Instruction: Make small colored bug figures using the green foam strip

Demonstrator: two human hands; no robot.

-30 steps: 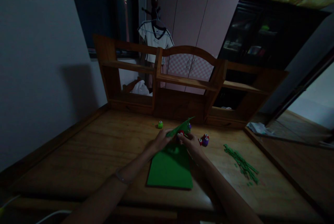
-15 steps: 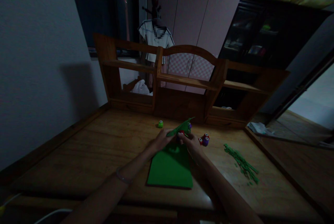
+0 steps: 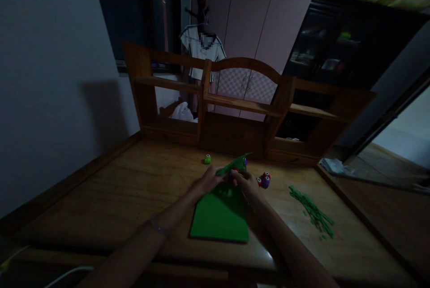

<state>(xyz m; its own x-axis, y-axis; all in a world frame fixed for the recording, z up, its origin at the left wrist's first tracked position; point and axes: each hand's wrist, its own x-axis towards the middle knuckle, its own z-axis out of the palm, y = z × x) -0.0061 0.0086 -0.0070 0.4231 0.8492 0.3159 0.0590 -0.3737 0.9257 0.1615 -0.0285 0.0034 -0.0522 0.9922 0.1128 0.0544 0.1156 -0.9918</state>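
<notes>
A raised green paper sheet is pinched at its near edge by my left hand. My right hand is closed around a small red craft punch pressed against that sheet. Below both hands a stack of green paper lies flat on the wooden desk. Red and purple punches sit just right of my right hand. A small green punch stands apart to the left, near the shelf.
A pile of thin green paper strips lies on the desk at the right. A wooden shelf unit rises along the desk's back edge. A white cable runs at the near left corner. The room is dim.
Both hands stay at the same spot on the sheet and punch. Only the view has drifted slightly.
</notes>
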